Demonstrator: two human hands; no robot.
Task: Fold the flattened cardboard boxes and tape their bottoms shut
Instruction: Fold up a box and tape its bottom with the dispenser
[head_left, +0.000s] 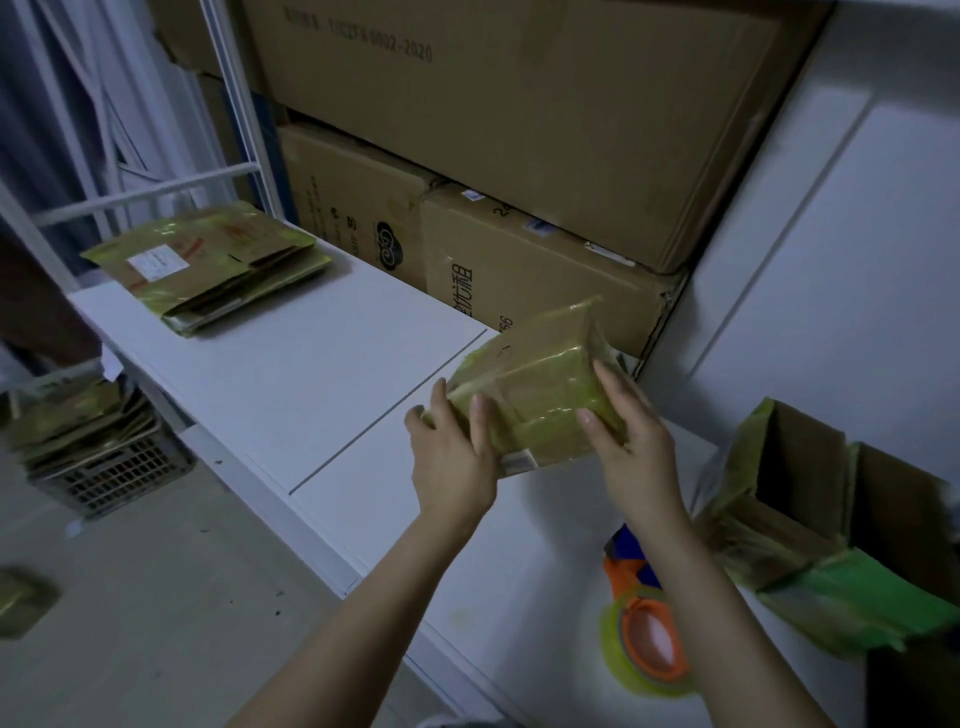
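A small folded cardboard box (540, 384), covered in yellow-green tape, is held tilted above the white table (291, 374). My left hand (452, 457) grips its near left corner and my right hand (634, 447) grips its right side. A stack of flattened boxes (208, 265) with yellow-green tape lies at the table's far left. An orange tape dispenser with a yellow-green roll (647, 631) lies on the table under my right forearm.
Open folded boxes (831, 525) stand at the right edge. Large brown cartons (493, 156) are stacked behind the table. A dark crate holding more flattened cardboard (93, 452) sits on the floor at left, beside a white metal rack (156, 187).
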